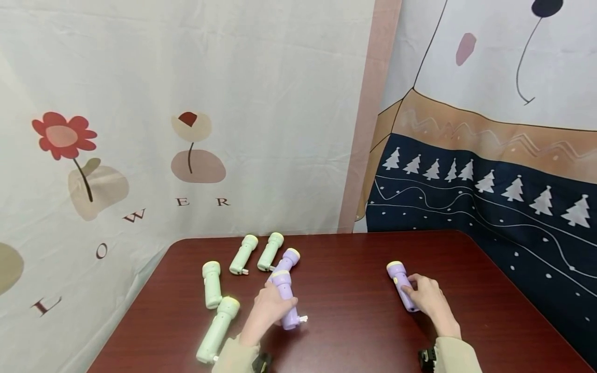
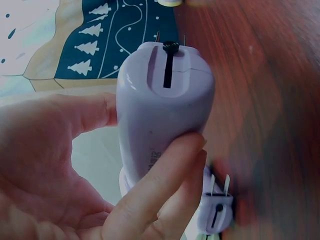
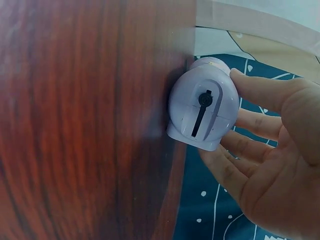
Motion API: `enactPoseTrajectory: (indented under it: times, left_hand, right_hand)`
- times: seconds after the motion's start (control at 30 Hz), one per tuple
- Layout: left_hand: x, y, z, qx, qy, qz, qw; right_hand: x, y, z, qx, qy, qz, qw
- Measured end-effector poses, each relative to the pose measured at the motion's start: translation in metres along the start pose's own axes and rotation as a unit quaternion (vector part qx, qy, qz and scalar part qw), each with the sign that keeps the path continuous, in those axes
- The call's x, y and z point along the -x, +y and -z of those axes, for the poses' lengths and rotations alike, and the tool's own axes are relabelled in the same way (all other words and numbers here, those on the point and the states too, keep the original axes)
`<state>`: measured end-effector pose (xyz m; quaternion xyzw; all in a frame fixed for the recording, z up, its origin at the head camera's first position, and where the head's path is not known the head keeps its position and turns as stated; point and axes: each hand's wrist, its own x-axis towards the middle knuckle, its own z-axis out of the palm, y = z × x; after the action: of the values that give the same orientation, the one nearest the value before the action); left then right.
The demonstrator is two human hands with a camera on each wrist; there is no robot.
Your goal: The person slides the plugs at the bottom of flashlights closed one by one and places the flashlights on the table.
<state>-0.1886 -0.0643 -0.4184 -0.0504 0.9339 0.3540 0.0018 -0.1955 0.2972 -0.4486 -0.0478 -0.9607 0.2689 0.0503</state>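
**Left purple flashlight (image 1: 285,290) and right purple flashlight (image 1: 402,286) being held, one by the left hand (image 1: 270,304) and one by the right hand (image 1: 429,296)**

On a dark red-brown table (image 1: 345,300), work is being done with two bare hands; the left purple flashlight is being gripped between the left thumb and curled fingers, left of the table's middle, its yellow-rimmed head being pointed away from the person; two metal prongs are being shown at its near end, beside a black slider (image 2: 170,48); whether it is being supported by the table cannot be told.

The right purple flashlight is being pinched by the right hand between thumb and fingertips, the hand being only partly closed; it is being held low at the table's right side, well apart from the others; a black slider in a slot is being shown on its end.

A third purple flashlight (image 1: 285,261) is lying just beyond the left hand, being partly covered from view; to its left, four pale green flashlights are lying: two near the far edge (image 1: 243,255) (image 1: 270,252), one farther left (image 1: 212,286), one close to the left sleeve (image 1: 216,331); behind, a pale cloth (image 1: 280,103) is being seen with printed flowers, and a navy cloth (image 1: 466,207) with white trees.
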Motion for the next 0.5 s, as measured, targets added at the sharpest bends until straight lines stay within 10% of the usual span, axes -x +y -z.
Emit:
enactPoseTrajectory:
  times: [0.5]
  left_hand:
    - [-0.012, 0.018, -0.014, 0.021, 0.006, -0.022, 0.9995]
  right_hand:
    - [0.000, -0.001, -0.002, -0.001, 0.008, -0.001, 1.000]
